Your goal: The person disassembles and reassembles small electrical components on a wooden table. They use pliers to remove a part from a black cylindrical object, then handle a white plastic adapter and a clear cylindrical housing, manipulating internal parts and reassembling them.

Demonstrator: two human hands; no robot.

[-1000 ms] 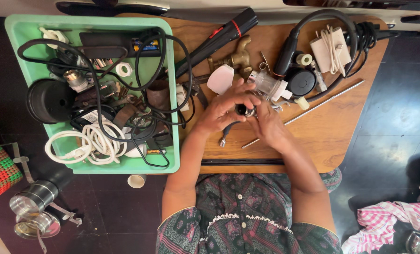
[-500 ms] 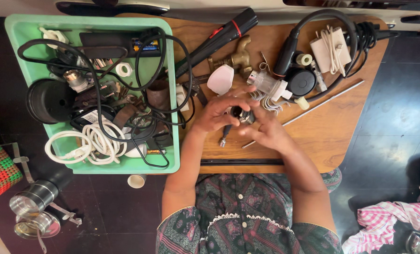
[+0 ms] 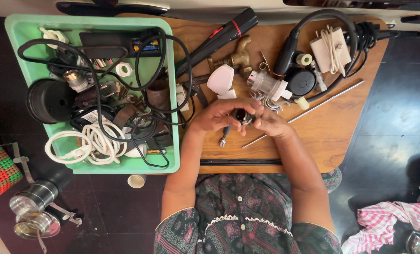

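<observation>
Two sets of fingers are clamped together on a small dark round metal part (image 3: 242,115), held by the left hand (image 3: 218,115) and right hand (image 3: 269,123) above the wooden tabletop (image 3: 332,127), near its front edge, beside a thin metal rod (image 3: 313,109).

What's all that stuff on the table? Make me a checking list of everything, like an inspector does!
Surface: a wooden table, crowded at the far side, barer near the person.
Job's things: a small dark round part held between both hands; a thin tool with a blue grip lies just under them.
Clutter: a green tray full of odd parts, a brass tap, a long metal rod, a black torch.
Hands: left hand and right hand close together around the part.
Cables: a black cable and a coiled white cable in the tray.
Surroundings: dark floor, metal tins, a pink checked cloth.
</observation>
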